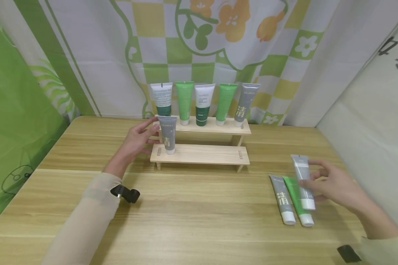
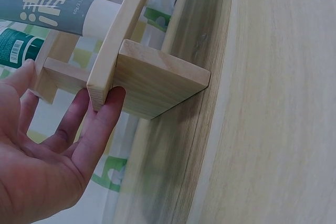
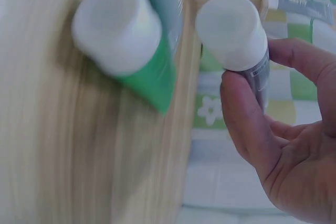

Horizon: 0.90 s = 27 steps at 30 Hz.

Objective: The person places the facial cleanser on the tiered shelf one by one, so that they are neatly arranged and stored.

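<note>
At the left end of a two-tier wooden shelf (image 1: pixel 199 156) is my left hand (image 1: pixel 137 141). In the left wrist view its fingertips (image 2: pixel 113 100) touch the end of the lower board, with the fingers loosely extended. Beside that hand a grey tube (image 1: pixel 168 134) stands cap-down on the lower tier. On the right, my right hand (image 1: pixel 335 184) pinches another grey tube (image 1: pixel 303 176) between thumb and fingers, white cap toward me. It hangs over a green tube (image 1: pixel 298 202) lying on the table, and a second lying grey tube (image 1: pixel 282 198) is alongside.
Along the upper tier stand a white-and-green tube (image 1: pixel 161 97), a green tube (image 1: pixel 184 101), another white-and-green tube (image 1: pixel 203 103), another green tube (image 1: pixel 225 103) and a grey tube (image 1: pixel 246 103). A patterned curtain (image 1: pixel 172 48) hangs behind the wooden table (image 1: pixel 192 221). A white wall (image 1: pixel 368 110) borders the right side.
</note>
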Each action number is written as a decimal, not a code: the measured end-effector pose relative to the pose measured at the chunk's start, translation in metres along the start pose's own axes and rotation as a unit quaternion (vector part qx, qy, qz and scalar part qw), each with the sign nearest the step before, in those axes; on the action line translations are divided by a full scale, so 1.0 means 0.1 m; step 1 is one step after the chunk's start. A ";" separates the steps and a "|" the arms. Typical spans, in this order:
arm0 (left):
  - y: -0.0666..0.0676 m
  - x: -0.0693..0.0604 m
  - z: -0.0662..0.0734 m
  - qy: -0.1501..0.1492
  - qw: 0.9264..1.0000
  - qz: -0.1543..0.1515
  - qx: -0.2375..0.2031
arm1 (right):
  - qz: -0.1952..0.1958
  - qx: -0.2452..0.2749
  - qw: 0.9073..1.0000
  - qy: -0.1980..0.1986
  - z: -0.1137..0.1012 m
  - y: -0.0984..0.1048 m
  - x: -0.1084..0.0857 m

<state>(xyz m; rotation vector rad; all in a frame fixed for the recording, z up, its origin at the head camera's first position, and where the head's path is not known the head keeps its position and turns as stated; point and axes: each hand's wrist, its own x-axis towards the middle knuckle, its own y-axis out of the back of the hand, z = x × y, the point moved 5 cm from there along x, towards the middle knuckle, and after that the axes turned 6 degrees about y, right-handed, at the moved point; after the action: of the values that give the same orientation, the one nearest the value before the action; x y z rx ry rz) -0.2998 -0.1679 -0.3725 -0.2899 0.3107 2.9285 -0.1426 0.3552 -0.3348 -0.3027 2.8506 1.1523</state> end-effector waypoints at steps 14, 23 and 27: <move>-0.03 -0.01 0.05 0.017 0.999 0.031 0.003 | 0.064 0.069 0.992 0.088 -0.67 -0.33 0.37; -0.02 -0.03 0.03 0.005 0.999 0.045 -0.003 | 0.104 0.126 0.976 0.146 -1.11 -0.69 0.61; -0.03 -0.03 0.03 0.006 0.999 0.046 -0.003 | 0.108 0.136 0.971 0.163 -1.25 -0.82 0.74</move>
<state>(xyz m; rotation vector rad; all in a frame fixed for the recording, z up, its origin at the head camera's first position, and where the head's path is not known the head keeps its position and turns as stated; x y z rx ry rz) -0.2965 -0.1644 -0.3693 -0.3027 0.3260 3.0194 -0.1958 0.1989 -0.3095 -0.1845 3.3520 0.7789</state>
